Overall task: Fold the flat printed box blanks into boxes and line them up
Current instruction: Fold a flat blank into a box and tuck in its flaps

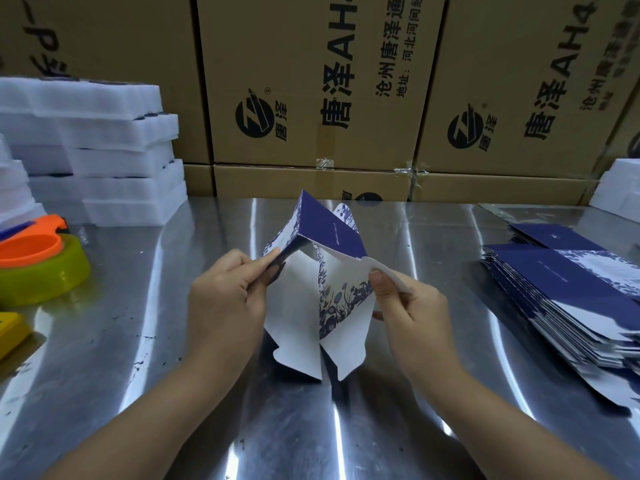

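A half-opened box blank, dark blue outside with white floral print and plain white inside, is held above the middle of the steel table. My left hand pinches its left panel near the top edge. My right hand pinches a white flap on its right side. The blank's lower white flaps hang down between my wrists. A fanned stack of flat blue blanks lies on the table to the right.
White foam trays are stacked at the back left. A tape dispenser with an orange handle and a yellowish roll sits at the left edge. Large brown cartons wall off the table's back. More white foam sits at far right.
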